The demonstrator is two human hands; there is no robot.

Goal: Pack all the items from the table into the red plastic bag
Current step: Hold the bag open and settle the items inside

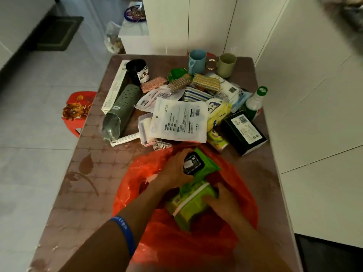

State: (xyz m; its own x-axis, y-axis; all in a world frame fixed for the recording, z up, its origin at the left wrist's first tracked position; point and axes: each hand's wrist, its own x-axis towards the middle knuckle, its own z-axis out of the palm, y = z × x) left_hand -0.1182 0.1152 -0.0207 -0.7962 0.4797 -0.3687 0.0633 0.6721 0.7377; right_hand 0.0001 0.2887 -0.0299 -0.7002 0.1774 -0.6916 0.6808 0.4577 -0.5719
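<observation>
The red plastic bag (231, 240) lies open at the near end of the table (86, 185). My left hand (173, 169) grips a green wipes pack with a black lid (200, 163) over the bag's mouth. Just below it, my right hand (224, 205) holds a second, lime green wipes pack (191, 205) inside the bag. Beyond the bag a pile remains on the table: a large white pouch (179, 119), a grey-green bottle (119, 112), a black box (244, 132), a green-capped bottle (255, 102), a blue mug (196, 60) and a pale green mug (225, 64).
A long white box (115, 85) and a black cup (137, 71) lie at the table's far left. A red stool (78, 110) stands on the floor left of the table. White cabinets (314, 95) run close along the right and back.
</observation>
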